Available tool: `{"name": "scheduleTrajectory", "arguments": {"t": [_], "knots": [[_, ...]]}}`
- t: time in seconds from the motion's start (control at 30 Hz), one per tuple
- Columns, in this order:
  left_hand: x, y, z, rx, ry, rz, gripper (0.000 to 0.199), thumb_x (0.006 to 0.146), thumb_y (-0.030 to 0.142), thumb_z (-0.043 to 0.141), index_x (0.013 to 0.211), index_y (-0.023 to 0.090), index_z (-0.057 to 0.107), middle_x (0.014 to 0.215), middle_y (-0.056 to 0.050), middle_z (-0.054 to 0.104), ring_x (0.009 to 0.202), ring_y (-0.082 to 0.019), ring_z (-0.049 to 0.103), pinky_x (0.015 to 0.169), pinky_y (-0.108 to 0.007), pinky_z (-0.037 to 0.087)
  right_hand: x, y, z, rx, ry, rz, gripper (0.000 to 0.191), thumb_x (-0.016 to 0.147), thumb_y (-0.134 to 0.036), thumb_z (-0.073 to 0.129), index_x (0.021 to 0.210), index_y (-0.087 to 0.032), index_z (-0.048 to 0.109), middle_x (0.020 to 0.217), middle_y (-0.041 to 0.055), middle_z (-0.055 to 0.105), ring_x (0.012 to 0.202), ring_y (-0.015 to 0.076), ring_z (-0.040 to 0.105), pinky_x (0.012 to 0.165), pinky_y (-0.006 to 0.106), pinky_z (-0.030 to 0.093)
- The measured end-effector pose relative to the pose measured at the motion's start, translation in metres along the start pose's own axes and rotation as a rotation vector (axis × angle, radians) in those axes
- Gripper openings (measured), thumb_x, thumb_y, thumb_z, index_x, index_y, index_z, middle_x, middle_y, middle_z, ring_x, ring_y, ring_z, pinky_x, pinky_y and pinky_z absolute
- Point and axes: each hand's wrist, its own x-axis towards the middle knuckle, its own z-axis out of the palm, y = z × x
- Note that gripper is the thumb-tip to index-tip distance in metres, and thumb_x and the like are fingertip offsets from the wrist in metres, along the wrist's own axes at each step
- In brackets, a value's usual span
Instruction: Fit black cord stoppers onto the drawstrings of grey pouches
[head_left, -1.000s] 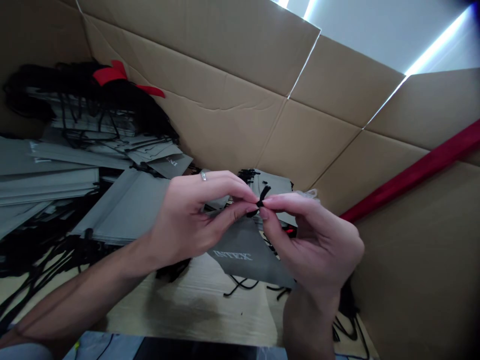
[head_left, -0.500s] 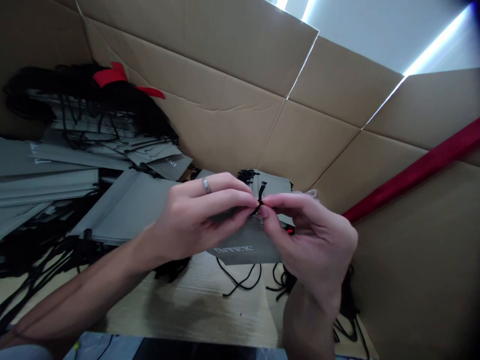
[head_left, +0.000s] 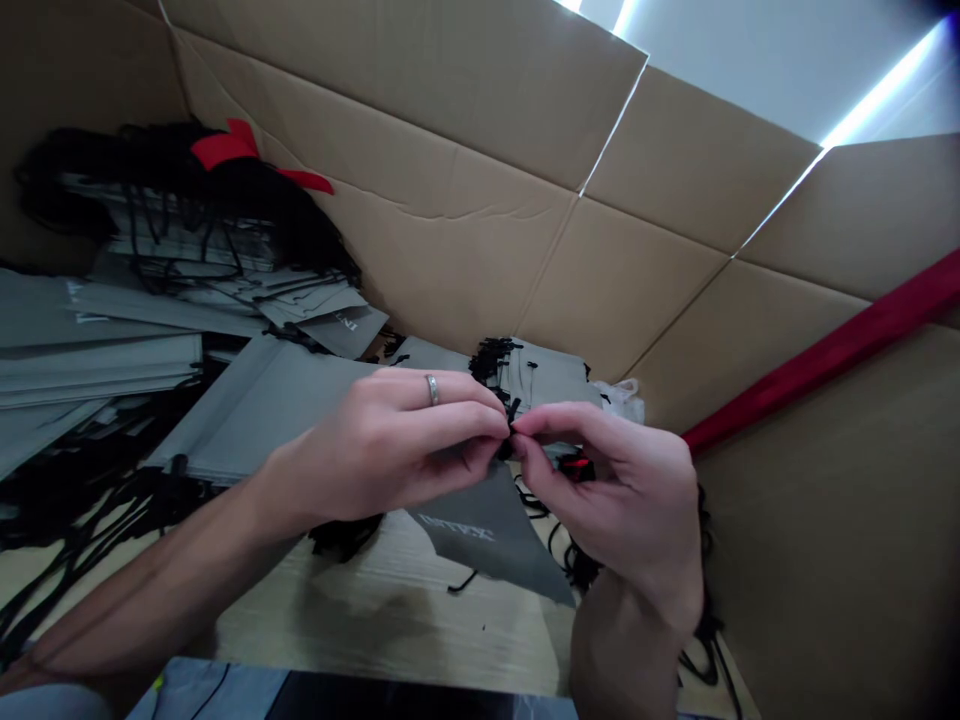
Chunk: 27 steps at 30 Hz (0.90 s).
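Observation:
My left hand (head_left: 420,440), with a ring on one finger, pinches a black cord (head_left: 514,408) just above the middle of the table. Fingertip to fingertip with it, my right hand (head_left: 611,490) pinches the same cord from the other side. A short end of the cord sticks up between the fingers, and the rest at the pinch is hidden. Below my hands hangs a grey pouch (head_left: 487,530) with INTEX printed in white, tilted down to the right. It seems to hang from the cord.
Stacks of grey pouches (head_left: 300,395) with black cords cover the left side. Behind them lies a black cord bundle (head_left: 300,225) with a red strip (head_left: 225,148). More pouches (head_left: 551,370) lie at the back. Cardboard walls (head_left: 450,200) enclose the wooden table (head_left: 360,620); a red band (head_left: 832,350) runs along the right.
Both hands have moved slightly down, still pinching the cord. The pouch has swung and tilted, its lower right corner now hanging lower. Less of the cord's upright end shows.

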Motion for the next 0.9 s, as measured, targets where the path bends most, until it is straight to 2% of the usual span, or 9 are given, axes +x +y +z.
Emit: {"name": "scheduleTrajectory", "arguments": {"t": [0.17,0.37,0.5,0.7,0.9], "knots": [[0.0004,-0.0034,-0.0022,-0.039,0.004,-0.027,0.017,0.099,0.009,0.087,0.111,0.019,0.080,0.109,-0.002,0.090,0.087,-0.011,0.086,0.087,-0.016,0.066,-0.0002,-0.0003,0.0040,0.021,0.055,0.024,0.017,0.097,-0.007,0.078,0.100,-0.024,0.081,0.091,-0.0054,0.086,0.075,0.0113,0.079,0.074,0.023,0.067],[-0.0045,-0.0051,0.0012,0.105,0.003,0.078,0.012,0.106,0.016,0.082,0.115,0.020,0.075,0.108,-0.003,0.089,0.086,-0.015,0.086,0.089,-0.024,0.072,0.0010,-0.0032,0.0049,-0.060,0.049,-0.040,0.017,0.099,-0.005,0.075,0.097,-0.021,0.079,0.089,-0.0032,0.085,0.075,0.0124,0.079,0.075,0.024,0.065],[-0.0066,-0.0003,0.0040,0.142,-0.005,0.077,0.006,0.109,0.015,0.076,0.110,0.020,0.071,0.103,-0.003,0.087,0.084,-0.015,0.086,0.083,-0.025,0.071,0.0012,-0.0064,0.0033,-0.092,0.028,-0.078,0.017,0.099,-0.004,0.074,0.096,-0.019,0.079,0.089,-0.0014,0.085,0.075,0.0123,0.079,0.075,0.023,0.064],[-0.0038,0.0026,0.0054,0.084,0.031,0.055,0.012,0.104,0.012,0.078,0.107,0.021,0.071,0.098,-0.001,0.086,0.080,-0.015,0.084,0.075,-0.022,0.067,0.0010,-0.0080,0.0038,-0.058,0.048,-0.082,0.016,0.097,-0.005,0.073,0.093,-0.020,0.078,0.084,-0.0029,0.083,0.071,0.0111,0.078,0.071,0.021,0.063],[0.0015,0.0004,0.0045,-0.113,0.077,-0.029,0.016,0.093,0.010,0.082,0.097,0.022,0.073,0.090,0.001,0.085,0.071,-0.011,0.080,0.070,-0.018,0.066,0.0007,-0.0051,0.0041,0.118,0.018,0.040,0.022,0.086,-0.003,0.077,0.094,-0.023,0.081,0.085,-0.0063,0.084,0.068,0.0106,0.077,0.068,0.020,0.066]]}}
